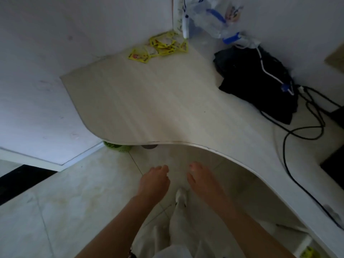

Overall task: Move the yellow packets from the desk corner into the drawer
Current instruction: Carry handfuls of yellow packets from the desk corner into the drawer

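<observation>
The yellow packets (163, 46) lie in a loose heap at the far corner of the worktop (149, 108), right where the two walls meet. One packet sits a little apart from the heap, on its left side. Just beside the heap, on the right, a clear plastic bag (210, 17) with blue parts leans against the wall. Further right, a black bag (255, 82) lies on the worktop with a white cord over it, and black cables (305, 125) run past it.

Both hands are held out low, over the floor, near the front edge of the worktop and well apart from the packets. The left hand (154, 180) has loosely curled fingers and holds nothing. The right hand (202, 178) is relaxed and holds nothing too.
</observation>
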